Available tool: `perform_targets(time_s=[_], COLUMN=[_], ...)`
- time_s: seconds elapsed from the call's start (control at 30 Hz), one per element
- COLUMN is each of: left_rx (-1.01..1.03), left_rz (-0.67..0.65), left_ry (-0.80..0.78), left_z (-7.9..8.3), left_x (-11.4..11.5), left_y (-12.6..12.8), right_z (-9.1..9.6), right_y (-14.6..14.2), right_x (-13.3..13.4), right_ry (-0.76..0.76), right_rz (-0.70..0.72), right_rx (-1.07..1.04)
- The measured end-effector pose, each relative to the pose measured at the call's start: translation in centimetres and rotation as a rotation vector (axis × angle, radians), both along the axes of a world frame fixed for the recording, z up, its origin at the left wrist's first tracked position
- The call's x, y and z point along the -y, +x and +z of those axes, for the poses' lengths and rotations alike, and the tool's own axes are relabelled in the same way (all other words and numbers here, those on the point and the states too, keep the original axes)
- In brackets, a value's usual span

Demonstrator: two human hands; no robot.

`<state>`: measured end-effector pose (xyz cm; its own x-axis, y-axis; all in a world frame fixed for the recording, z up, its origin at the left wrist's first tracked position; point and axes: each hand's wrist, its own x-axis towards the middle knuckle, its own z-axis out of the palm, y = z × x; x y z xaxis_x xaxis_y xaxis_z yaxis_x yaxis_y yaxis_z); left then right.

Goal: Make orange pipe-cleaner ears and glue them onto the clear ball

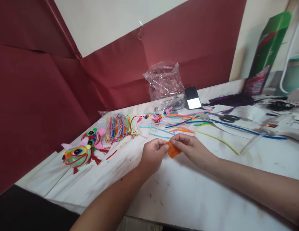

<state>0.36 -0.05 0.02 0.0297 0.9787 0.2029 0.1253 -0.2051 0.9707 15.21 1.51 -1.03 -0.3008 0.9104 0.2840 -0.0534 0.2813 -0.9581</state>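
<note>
Over the front middle of the table, both hands pinch a small, flat orange fuzzy piece (173, 151) that looks like pipe cleaners laid side by side. My left hand (151, 157) grips its left upper corner between thumb and fingers. My right hand (191, 148) is closed on its top right edge, the fingertips of both hands almost meeting. Just beyond the hands lie loose pipe cleaners, among them a light blue one (161, 129) and a yellow-green one (220, 140). Part of the orange piece is hidden behind the fingers.
At left stand two colourful animal-head crafts (78, 154) beside a bundle of pipe cleaners (120, 126). A clear plastic bag (165, 83) and a phone (193, 98) are at the back. Black-handled scissors (229, 118), a glue gun (279, 123) and a green bottle (265, 54) sit at right.
</note>
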Motion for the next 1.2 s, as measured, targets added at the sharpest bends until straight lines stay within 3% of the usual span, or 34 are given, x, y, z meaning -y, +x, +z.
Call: perform_targets(time_s=[0.27, 0.47, 0.6, 1.2], left_rx=[-0.084, 0.038, -0.026, -0.109], left_rz=[0.029, -0.011, -0.021, -0.031], left_ry=[0.035, -0.02, -0.008, -0.012], left_z=[0.6, 0.1, -0.2, -0.2], left_x=[0.2, -0.4, -0.5, -0.3], left_y=[-0.2, -0.2, -0.2, -0.4], right_z=[-0.2, -0.2, -0.1, -0.6], right_y=[-0.1, 0.0, 0.0, -0.2], right_x=[0.2, -0.6, -0.6, -0.2], right_ry=[0.183, 0.072, 0.021, 0.01], right_rz=[-0.097, -0.125, -0.078, 0.079], right_rx=[0.16, 0.076, 0.03, 0.024])
